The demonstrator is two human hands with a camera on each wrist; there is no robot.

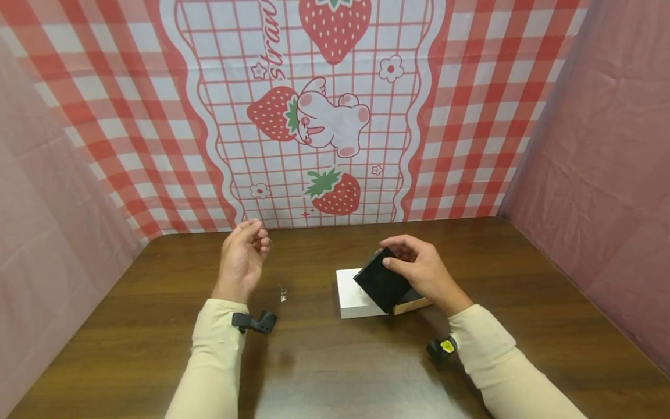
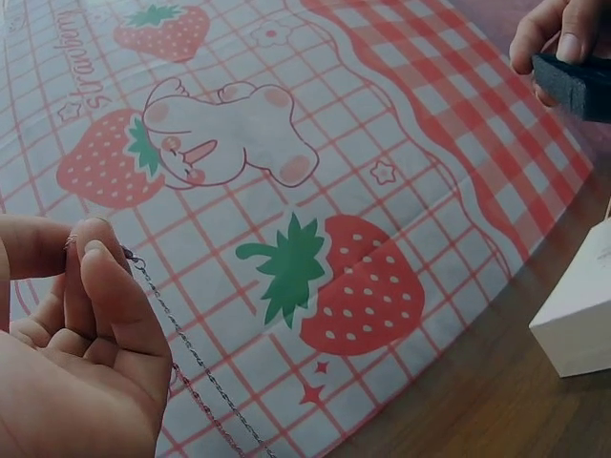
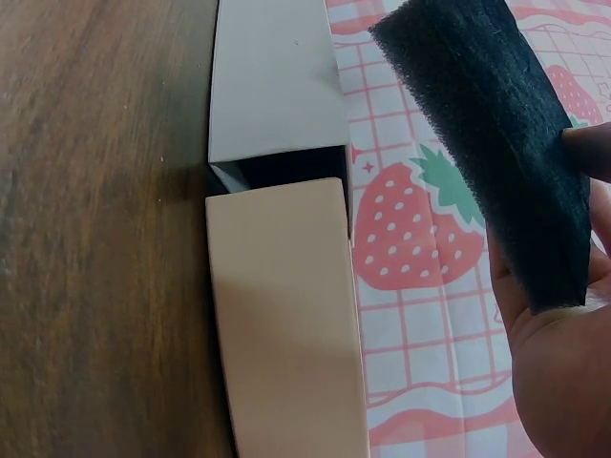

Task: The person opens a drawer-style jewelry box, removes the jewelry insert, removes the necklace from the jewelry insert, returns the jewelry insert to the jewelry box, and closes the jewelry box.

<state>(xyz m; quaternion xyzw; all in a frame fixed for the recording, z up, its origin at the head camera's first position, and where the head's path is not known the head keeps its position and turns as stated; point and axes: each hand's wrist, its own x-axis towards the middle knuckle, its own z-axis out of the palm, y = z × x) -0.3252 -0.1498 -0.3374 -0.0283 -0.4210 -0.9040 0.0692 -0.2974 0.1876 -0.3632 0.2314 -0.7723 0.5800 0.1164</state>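
My left hand point(image 1: 243, 256) is raised at the left, its thumb and fingertips pinching one end of a thin silver necklace point(image 2: 205, 367). The two strands of its chain hang down in the left wrist view, and a small pendant point(image 1: 283, 295) shows low beside the wrist in the head view. On the right, my right hand point(image 1: 424, 270) grips a square black foam pad point(image 1: 384, 280) by its edges, thumb on one face. Tilted, the pad is held above a box with a white part point(image 1: 350, 294) and a tan part point(image 3: 286, 315). A dark gap shows between the two parts.
A brown wooden table point(image 1: 324, 372) lies under both hands. Behind it hangs a red-and-white strawberry-print cloth point(image 1: 460, 116), with pink drapes point(image 1: 602, 174) at the sides. Small black cameras point(image 1: 256, 322) are strapped to both wrists.
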